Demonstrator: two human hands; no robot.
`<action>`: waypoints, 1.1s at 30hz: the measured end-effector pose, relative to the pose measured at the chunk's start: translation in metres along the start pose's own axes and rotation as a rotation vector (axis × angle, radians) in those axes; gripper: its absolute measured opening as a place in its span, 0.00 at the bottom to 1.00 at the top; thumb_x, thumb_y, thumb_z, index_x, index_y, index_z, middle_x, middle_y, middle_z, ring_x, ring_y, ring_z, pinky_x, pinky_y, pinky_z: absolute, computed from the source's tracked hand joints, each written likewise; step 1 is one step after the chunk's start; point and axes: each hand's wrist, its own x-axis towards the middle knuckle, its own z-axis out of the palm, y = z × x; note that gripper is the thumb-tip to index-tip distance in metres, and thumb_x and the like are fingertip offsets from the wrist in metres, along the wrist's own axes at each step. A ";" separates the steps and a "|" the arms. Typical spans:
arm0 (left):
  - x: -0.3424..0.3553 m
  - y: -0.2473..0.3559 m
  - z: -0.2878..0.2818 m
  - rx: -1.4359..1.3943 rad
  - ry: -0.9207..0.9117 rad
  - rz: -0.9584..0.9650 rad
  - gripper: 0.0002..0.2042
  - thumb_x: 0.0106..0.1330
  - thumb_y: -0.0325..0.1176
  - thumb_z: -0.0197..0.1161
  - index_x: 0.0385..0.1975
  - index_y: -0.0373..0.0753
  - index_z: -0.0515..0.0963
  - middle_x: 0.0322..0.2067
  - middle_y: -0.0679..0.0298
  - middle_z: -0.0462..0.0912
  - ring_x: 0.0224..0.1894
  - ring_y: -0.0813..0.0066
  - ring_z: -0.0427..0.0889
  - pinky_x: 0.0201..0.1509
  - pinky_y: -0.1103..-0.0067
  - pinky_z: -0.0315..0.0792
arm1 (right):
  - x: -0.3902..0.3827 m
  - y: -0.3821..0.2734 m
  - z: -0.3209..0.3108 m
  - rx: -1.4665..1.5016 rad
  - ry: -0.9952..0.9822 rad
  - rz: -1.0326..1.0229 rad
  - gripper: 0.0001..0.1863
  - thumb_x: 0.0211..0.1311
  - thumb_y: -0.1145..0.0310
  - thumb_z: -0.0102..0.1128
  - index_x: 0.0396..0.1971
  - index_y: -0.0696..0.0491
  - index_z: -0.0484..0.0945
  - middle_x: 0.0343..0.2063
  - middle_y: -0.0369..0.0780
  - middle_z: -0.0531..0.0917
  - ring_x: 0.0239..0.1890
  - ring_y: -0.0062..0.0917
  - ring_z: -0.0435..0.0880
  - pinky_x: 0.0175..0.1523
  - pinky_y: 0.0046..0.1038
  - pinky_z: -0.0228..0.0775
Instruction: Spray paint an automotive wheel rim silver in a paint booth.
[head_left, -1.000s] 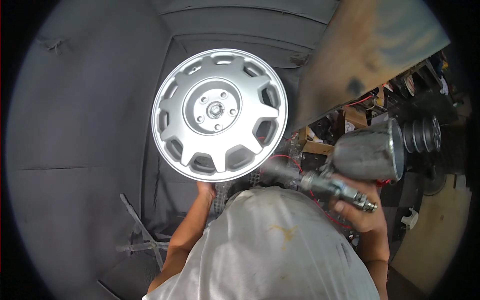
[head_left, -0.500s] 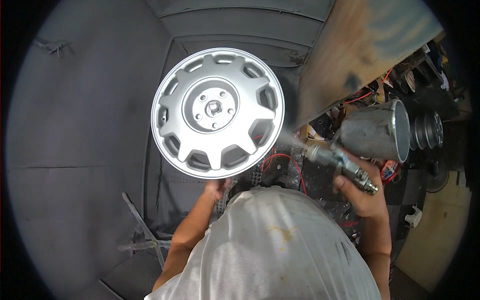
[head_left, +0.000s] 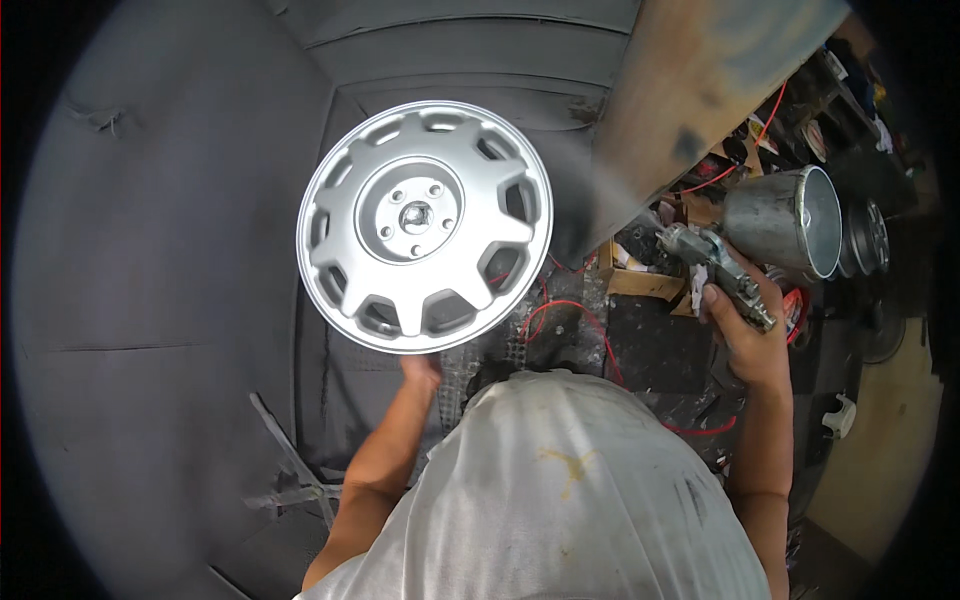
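A silver alloy wheel (head_left: 478, 262) faces up in front of me, with several bolt holes around its centre. My left hand (head_left: 421, 372) is at its near edge; the fingers go out of sight under the rim, so their grip is hidden. My right hand (head_left: 748, 325) is wrapped around a metal spray gun (head_left: 715, 270), right of the wheel and apart from it. Pale mist (head_left: 622, 192) trails from the nozzle toward the upper left. A large grey metal cup (head_left: 765, 222) sits beside the gun and appears joined to it.
A tall stained panel (head_left: 690, 100) stands beyond the gun. Red hose (head_left: 575, 303) loops across the floor near a cardboard box (head_left: 640, 283). More wheels (head_left: 868, 238) lie at the right among clutter. A taped stand (head_left: 290, 450) is at lower left, beside a grey wall (head_left: 150, 260).
My right hand and the spray gun have moved up and right, away from the wheel's edge. The wheel and my left hand sit slightly farther left in view. The mist points more upward.
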 end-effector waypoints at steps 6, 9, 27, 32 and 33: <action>-0.038 -0.084 0.049 0.032 -0.108 -0.443 0.15 0.79 0.43 0.49 0.56 0.42 0.73 0.47 0.63 0.79 0.45 0.68 0.80 0.52 0.71 0.77 | -0.025 0.017 -0.010 0.083 -0.075 0.086 0.31 0.62 0.62 0.68 0.63 0.60 0.73 0.23 0.32 0.79 0.21 0.11 0.73 0.24 0.16 0.63; -0.036 -0.100 0.053 0.295 -0.360 -0.594 0.17 0.78 0.44 0.50 0.58 0.42 0.71 0.50 0.62 0.80 0.50 0.67 0.80 0.55 0.69 0.76 | -0.041 0.026 -0.006 0.141 -0.104 0.064 0.31 0.62 0.63 0.68 0.63 0.61 0.73 0.24 0.32 0.79 0.22 0.12 0.73 0.25 0.16 0.64; 0.044 0.038 -0.086 0.063 0.073 -0.127 0.11 0.74 0.28 0.47 0.52 0.38 0.73 0.47 0.57 0.78 0.46 0.67 0.79 0.52 0.71 0.75 | -0.072 0.098 -0.041 0.403 -0.050 0.193 0.29 0.63 0.67 0.64 0.62 0.63 0.73 0.24 0.34 0.79 0.23 0.13 0.75 0.28 0.18 0.67; -0.011 -0.042 0.003 0.224 -0.057 -0.296 0.12 0.71 0.25 0.53 0.52 0.38 0.74 0.49 0.61 0.78 0.49 0.65 0.79 0.51 0.69 0.78 | -0.078 0.115 -0.030 0.337 -0.071 0.234 0.27 0.63 0.69 0.63 0.62 0.61 0.74 0.26 0.34 0.79 0.26 0.14 0.76 0.33 0.20 0.70; -0.028 -0.048 0.022 0.308 -0.339 -0.390 0.12 0.70 0.27 0.56 0.51 0.39 0.75 0.47 0.62 0.79 0.50 0.68 0.78 0.55 0.70 0.76 | -0.077 0.117 -0.026 0.313 -0.078 0.235 0.26 0.63 0.70 0.62 0.62 0.61 0.74 0.26 0.33 0.79 0.26 0.14 0.76 0.34 0.20 0.70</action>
